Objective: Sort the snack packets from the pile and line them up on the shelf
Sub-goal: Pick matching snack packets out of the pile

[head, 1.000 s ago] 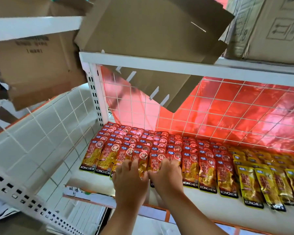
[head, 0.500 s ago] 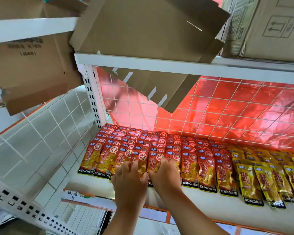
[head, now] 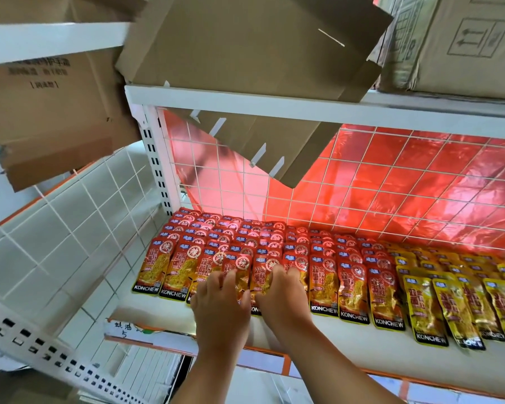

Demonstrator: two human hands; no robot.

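Fingers (head: pixel 231 277) of the left hand (head: pixel 220 307) and right hand (head: pixel 285 301) lie spread, holding nothing, pressing down on red snack packets (head: pixel 324 282). These packets sit directly beneath the fingertips, along the shelf's (head: pixel 347 342) front edge.

The white shelf (head: pixel 347 348) carries overlapping red packets (head: pixel 292 249) beside yellow packets (head: pixel 449 290).

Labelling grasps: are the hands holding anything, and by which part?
Cannot be told. The left hand and right hand lie on the front-row red packets on the shelf, covering their middles; no packet is lifted, any pinch is hidden.
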